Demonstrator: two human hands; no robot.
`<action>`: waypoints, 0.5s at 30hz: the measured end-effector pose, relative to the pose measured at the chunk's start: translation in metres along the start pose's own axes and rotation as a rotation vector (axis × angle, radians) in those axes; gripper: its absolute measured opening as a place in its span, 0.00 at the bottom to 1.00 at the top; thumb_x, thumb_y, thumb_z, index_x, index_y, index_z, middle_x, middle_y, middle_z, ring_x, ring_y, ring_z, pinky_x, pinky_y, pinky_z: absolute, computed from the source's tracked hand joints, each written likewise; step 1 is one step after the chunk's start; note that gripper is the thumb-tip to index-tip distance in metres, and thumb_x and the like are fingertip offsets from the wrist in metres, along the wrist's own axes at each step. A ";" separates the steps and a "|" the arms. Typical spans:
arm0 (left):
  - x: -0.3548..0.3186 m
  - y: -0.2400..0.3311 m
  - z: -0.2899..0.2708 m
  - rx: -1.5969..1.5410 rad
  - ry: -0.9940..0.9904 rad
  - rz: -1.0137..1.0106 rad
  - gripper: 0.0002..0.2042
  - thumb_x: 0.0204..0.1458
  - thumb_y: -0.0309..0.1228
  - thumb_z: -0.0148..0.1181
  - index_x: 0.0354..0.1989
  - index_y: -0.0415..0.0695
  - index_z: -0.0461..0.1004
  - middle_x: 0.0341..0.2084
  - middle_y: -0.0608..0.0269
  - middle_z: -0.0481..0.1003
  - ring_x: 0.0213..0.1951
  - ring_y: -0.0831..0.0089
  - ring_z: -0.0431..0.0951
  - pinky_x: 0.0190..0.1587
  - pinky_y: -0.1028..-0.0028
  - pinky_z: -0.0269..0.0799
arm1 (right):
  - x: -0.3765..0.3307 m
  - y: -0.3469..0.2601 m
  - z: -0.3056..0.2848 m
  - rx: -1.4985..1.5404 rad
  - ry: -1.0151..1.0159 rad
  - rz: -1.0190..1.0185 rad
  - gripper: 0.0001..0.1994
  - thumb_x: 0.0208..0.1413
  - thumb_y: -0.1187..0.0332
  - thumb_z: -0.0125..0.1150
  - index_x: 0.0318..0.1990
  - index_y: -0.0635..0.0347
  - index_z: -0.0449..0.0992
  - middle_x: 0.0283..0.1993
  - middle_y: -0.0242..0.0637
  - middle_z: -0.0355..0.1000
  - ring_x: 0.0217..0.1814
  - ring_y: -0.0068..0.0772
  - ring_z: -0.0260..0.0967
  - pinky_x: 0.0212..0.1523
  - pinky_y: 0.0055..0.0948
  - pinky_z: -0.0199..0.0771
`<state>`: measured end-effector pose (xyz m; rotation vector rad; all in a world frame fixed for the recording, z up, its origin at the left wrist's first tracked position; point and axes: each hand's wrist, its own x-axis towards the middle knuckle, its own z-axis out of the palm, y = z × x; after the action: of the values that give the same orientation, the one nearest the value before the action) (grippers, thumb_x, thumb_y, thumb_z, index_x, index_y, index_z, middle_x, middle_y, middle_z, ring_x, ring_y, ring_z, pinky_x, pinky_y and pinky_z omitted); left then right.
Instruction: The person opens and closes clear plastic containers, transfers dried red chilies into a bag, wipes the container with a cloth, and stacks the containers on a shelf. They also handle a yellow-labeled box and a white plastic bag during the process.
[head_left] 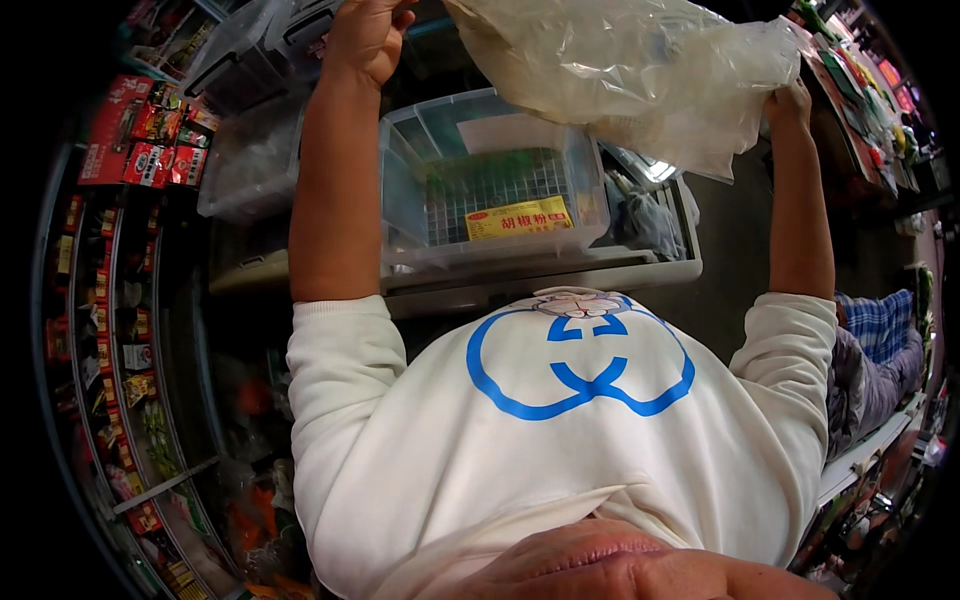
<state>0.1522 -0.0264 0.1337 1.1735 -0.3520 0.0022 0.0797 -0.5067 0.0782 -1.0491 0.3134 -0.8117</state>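
Observation:
A large, crinkled clear plastic bag (640, 80) is spread out in the air at the top of the head view. My right hand (790, 104) is closed on its right edge. My left hand (368, 40) is raised at the top edge with its fingers curled; a gap shows between it and the visible part of the bag, and what it grips, if anything, is cut off. Below the bag sits a clear plastic bin (400, 200). A yellow box with red print (520, 218) lies inside it, beside a dark grid-patterned surface.
More clear bins (250, 160) stand at the left. A shelf rack (115, 300) with small packets runs down the left side, a red display box (115, 125) above it. Grey bags (645, 220) lie right of the bin. A person in plaid (875, 325) is at the right.

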 end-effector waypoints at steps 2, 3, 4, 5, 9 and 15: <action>0.003 0.011 0.007 -0.019 0.075 0.005 0.04 0.47 0.29 0.61 0.30 0.48 0.73 0.24 0.73 0.73 0.26 0.84 0.70 0.28 0.85 0.58 | -0.014 -0.004 0.006 -0.031 -0.010 0.003 0.15 0.52 0.72 0.57 0.47 0.67 0.67 0.46 0.40 0.69 0.48 0.33 0.69 0.47 0.27 0.70; 0.001 0.021 0.010 -0.024 0.094 0.012 0.03 0.47 0.29 0.61 0.29 0.49 0.73 0.23 0.73 0.73 0.26 0.84 0.70 0.28 0.85 0.58 | -0.018 -0.005 0.009 -0.034 -0.034 -0.001 0.15 0.52 0.73 0.57 0.48 0.67 0.67 0.47 0.40 0.69 0.48 0.34 0.68 0.47 0.28 0.70; -0.002 0.031 0.013 -0.027 0.115 0.021 0.03 0.47 0.28 0.60 0.29 0.49 0.73 0.23 0.73 0.73 0.27 0.84 0.70 0.28 0.84 0.59 | -0.018 -0.005 0.014 -0.035 -0.058 -0.004 0.15 0.52 0.73 0.57 0.48 0.67 0.67 0.47 0.41 0.69 0.48 0.34 0.68 0.47 0.28 0.70; -0.004 0.037 0.018 0.049 0.125 0.042 0.03 0.47 0.28 0.60 0.29 0.49 0.73 0.23 0.73 0.73 0.27 0.84 0.70 0.28 0.84 0.59 | -0.013 -0.001 0.015 -0.015 -0.059 0.015 0.16 0.52 0.74 0.56 0.48 0.67 0.66 0.47 0.41 0.68 0.48 0.35 0.68 0.48 0.29 0.71; 0.014 0.030 0.027 0.224 0.094 0.060 0.03 0.48 0.27 0.58 0.30 0.49 0.73 0.25 0.74 0.73 0.28 0.85 0.70 0.28 0.83 0.59 | 0.015 0.003 -0.019 0.011 -0.074 -0.017 0.16 0.52 0.75 0.55 0.49 0.67 0.66 0.48 0.42 0.68 0.47 0.37 0.69 0.48 0.33 0.71; 0.007 0.031 0.024 0.135 -0.021 0.038 0.04 0.47 0.27 0.59 0.32 0.46 0.72 0.26 0.71 0.73 0.28 0.86 0.69 0.28 0.85 0.58 | 0.017 0.012 -0.017 0.059 -0.148 0.002 0.15 0.53 0.75 0.54 0.49 0.67 0.66 0.48 0.43 0.68 0.48 0.39 0.69 0.50 0.35 0.70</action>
<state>0.1467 -0.0374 0.1717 1.3009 -0.3977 0.0475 0.0867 -0.5268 0.0622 -1.0468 0.1639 -0.7333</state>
